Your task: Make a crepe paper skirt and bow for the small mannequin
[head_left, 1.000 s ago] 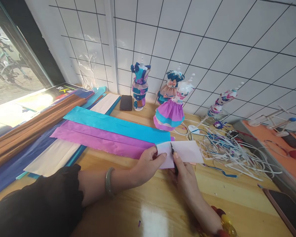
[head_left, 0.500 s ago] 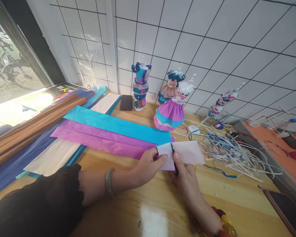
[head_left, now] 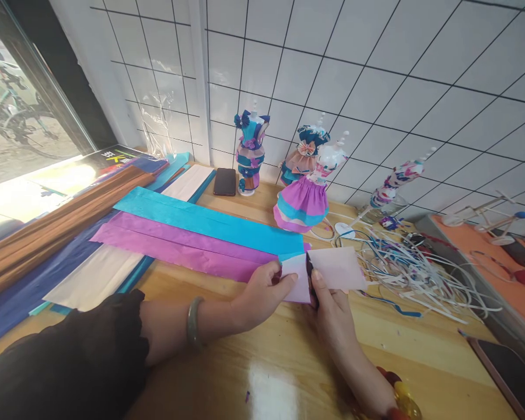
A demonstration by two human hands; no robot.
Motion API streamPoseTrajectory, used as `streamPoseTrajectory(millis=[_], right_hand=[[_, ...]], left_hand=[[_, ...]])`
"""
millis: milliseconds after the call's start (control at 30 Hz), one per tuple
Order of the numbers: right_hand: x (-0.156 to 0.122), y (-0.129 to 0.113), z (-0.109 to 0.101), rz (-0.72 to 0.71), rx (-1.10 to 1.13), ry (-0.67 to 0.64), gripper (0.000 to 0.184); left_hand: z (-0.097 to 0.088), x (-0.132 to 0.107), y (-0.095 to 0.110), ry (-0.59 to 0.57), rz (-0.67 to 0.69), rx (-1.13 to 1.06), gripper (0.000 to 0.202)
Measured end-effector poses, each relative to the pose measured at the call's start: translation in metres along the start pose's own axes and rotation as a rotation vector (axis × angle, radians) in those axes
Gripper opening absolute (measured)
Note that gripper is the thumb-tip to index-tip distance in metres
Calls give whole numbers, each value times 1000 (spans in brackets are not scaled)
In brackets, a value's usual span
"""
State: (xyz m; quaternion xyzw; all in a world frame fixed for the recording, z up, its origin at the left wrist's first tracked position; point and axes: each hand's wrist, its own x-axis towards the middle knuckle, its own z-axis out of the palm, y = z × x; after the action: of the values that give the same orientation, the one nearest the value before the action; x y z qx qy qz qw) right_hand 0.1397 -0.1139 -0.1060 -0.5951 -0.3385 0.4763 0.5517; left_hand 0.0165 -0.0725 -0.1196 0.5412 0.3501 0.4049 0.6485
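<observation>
Wooden tabletop [head_left: 214, 373] across lower frame. White paper [head_left: 339, 268] right of center, just beyond left hand [head_left: 258, 297] and right hand [head_left: 335, 315], showing on both sides of dark scissors [head_left: 310, 268]. Left hand pinches paper's left part, thumb on top, left forearm [head_left: 164, 326] angled from lower left. Right hand curled around scissors, wrist toward lower right. Beyond: purple strips [head_left: 179, 251], turquoise strip [head_left: 219, 220], miniature dress form [head_left: 304, 201] upper center, gridded wall [head_left: 376, 76] across top.
</observation>
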Motion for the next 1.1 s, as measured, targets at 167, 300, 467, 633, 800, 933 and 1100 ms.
streamPoseTrajectory(millis=[167, 300, 467, 633, 800, 933, 1100], right_hand=[[12, -4, -8, 86, 189, -136, 38], [19, -11, -12, 265, 437, -223, 37], [25, -12, -25, 204, 53, -244, 38], [39, -9, -53, -186, -653, -157, 41], [41, -12, -67, -576, -1147, 74, 50], [31, -19, -56, -893, -1060, 75, 33], [19, -19, -37, -1019, -859, -84, 25]], left_hand=[[-3, 6, -2, 28, 0, -20, 29], [-5, 13, 0, -10, -44, -179, 31], [-7, 18, 1, -24, -73, -293, 34], [-8, 20, -2, -25, -63, -307, 39], [-6, 16, 0, -60, -61, -246, 40], [-6, 13, -1, -143, -98, -180, 39], [-6, 11, -10, -234, -146, -48, 34]])
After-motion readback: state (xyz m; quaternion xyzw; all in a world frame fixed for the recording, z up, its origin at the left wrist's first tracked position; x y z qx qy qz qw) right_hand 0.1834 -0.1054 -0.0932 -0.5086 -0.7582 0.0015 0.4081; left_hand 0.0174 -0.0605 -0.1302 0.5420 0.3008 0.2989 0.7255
